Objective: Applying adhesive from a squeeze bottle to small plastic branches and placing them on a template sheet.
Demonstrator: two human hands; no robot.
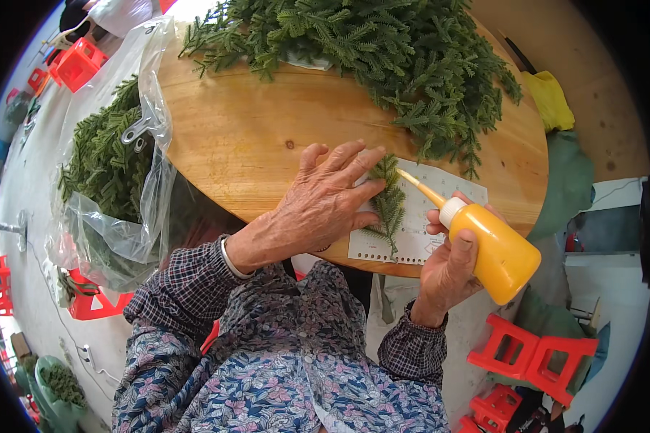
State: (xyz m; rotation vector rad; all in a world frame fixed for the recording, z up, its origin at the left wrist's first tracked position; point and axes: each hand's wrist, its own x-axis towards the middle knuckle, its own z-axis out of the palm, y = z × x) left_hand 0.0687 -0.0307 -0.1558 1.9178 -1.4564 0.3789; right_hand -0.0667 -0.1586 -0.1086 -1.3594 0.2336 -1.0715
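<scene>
The left hand point(325, 198) is lying flat, fingers spread, and pressing a small green artificial fir sprig point(388, 206) down onto a white perforated card point(440, 216) that is resting near the edge of the round wooden tabletop point(245, 130). The sprig is sitting just beyond the fingertips point(372, 189) of that hand, its stem running back toward the person. The right hand point(448, 270) is wrapped closed around a yellow plastic squeeze bottle point(502, 256) with a white collar, tilting it so the slim nozzle point(419, 186) is pointing at the top of the sprig, close to it; whether it is touching cannot be told. The sprig is looking very light, springy and thin, so it is likely lifting or sliding unless held flat; pinching it by the stem seems the safest hold, since the fine needles would bend. The bottle is looking soft-walled and smooth, best gripped around the belly. Beyond the left hand a big heap of green fir sprigs point(383, 50) is covering the table, and to its left a clear plastic bag of more green sprigs point(108, 173) is hanging.
</scene>
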